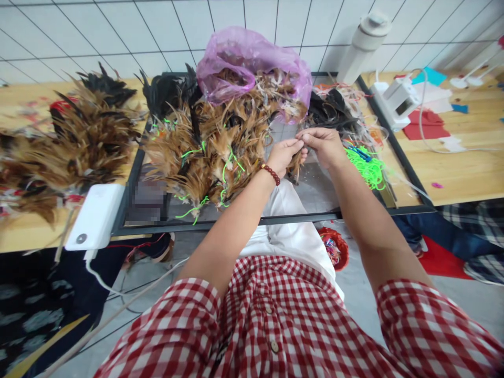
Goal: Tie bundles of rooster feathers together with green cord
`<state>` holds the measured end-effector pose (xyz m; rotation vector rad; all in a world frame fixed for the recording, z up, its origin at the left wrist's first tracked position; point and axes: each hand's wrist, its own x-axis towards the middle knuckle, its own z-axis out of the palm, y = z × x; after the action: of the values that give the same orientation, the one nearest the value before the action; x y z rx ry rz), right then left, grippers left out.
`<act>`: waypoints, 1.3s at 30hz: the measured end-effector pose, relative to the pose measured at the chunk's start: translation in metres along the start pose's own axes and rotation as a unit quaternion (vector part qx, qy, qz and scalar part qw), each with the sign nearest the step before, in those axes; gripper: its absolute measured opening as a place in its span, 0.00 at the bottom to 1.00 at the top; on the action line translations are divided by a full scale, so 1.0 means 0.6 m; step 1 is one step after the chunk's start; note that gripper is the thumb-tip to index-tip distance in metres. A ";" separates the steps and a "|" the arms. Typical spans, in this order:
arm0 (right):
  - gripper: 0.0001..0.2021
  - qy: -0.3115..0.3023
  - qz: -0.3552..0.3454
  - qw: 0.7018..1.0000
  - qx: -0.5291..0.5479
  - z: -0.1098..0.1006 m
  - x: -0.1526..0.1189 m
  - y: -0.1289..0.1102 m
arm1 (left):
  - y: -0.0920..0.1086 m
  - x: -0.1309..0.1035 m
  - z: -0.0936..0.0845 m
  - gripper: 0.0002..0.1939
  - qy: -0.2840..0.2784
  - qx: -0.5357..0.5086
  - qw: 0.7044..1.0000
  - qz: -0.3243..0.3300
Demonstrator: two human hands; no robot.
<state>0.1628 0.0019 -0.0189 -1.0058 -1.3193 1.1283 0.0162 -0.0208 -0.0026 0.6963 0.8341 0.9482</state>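
Note:
My left hand point(285, 154), with a beaded bracelet at the wrist, is closed around a small bundle of brown feathers point(296, 169) that hangs below its fingers. Against its fingertips, my right hand point(325, 146) is closed in a pinch; whatever it grips is too small to make out. Left of the hands lies a large pile of brown feather bunches point(232, 139), some tied with bright green cord. To the right of my right hand is a tangle of green cord point(366, 168) with a blue tool point(358, 153) on it.
Behind the hands stands a pink plastic bag point(252, 44) of feathers. A white bottle point(362, 47) and a white power strip point(396, 105) are at the right. More feathers point(79, 142) and a white power bank point(96, 216) lie left. A dark frame edge point(291, 219) borders the work area.

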 end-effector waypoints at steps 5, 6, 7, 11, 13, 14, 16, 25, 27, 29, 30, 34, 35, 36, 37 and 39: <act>0.27 -0.048 0.028 0.998 0.026 -0.001 -0.005 -0.009 | 0.002 -0.002 0.003 0.11 0.006 -0.012 1.000 -0.002; 0.28 -0.059 0.036 0.997 0.028 -0.001 -0.006 -0.010 | 0.002 -0.003 0.004 0.11 0.008 -0.015 1.000 -0.004; 0.29 -0.069 0.045 0.996 0.029 -0.001 -0.007 -0.010 | 0.003 -0.003 0.004 0.10 0.009 -0.018 1.000 -0.006; 0.25 -0.059 0.051 0.997 0.029 -0.001 -0.004 -0.006 | 0.005 -0.004 0.003 0.05 0.002 -0.016 1.000 -0.012; 0.20 -0.032 0.026 0.999 0.030 -0.002 0.000 -0.004 | 0.007 -0.005 0.001 0.04 -0.028 -0.014 0.999 -0.016; 0.19 -0.022 0.017 0.999 0.030 -0.002 0.001 -0.003 | 0.007 -0.005 -0.001 0.03 -0.046 -0.013 0.999 -0.019; 0.17 -0.017 0.017 0.999 0.026 -0.002 0.002 -0.003 | 0.008 -0.005 -0.003 0.05 -0.070 -0.011 0.997 -0.027; 0.20 0.036 -0.009 0.999 0.010 -0.025 0.016 0.008 | 0.008 -0.003 -0.007 0.11 -0.012 0.003 1.000 0.000; 0.20 0.068 -0.029 0.997 0.003 -0.035 0.020 0.011 | 0.010 -0.005 -0.007 0.11 -0.006 0.002 1.000 0.005; 0.21 0.082 -0.036 0.996 0.002 -0.036 0.021 0.010 | 0.011 -0.006 -0.006 0.11 -0.004 0.003 1.000 0.007; 0.21 0.081 -0.035 0.996 0.001 -0.032 0.019 0.008 | 0.011 -0.006 -0.006 0.10 -0.004 0.003 1.000 0.008; 0.24 0.033 -0.029 0.999 -0.026 -0.006 0.006 -0.001 | 0.009 -0.005 -0.006 0.10 -0.025 -0.003 1.000 0.000; 0.25 0.022 -0.030 0.999 -0.033 -0.001 0.004 -0.001 | 0.009 -0.005 -0.006 0.11 -0.033 -0.005 0.999 -0.006; 0.24 0.018 -0.034 0.999 -0.039 0.001 0.003 -0.001 | 0.009 -0.005 -0.006 0.11 -0.040 -0.007 0.999 -0.012; 0.23 0.022 -0.038 0.998 -0.043 0.001 0.004 0.001 | 0.010 -0.006 -0.006 0.12 -0.045 -0.007 0.999 -0.017; 0.20 0.048 -0.040 0.997 -0.048 -0.005 0.008 0.005 | 0.010 -0.007 -0.006 0.14 -0.051 -0.009 0.998 -0.022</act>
<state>0.1655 0.0072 -0.0213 -1.0534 -1.3354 0.9528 0.0093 -0.0215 0.0020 0.7037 0.7468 0.8723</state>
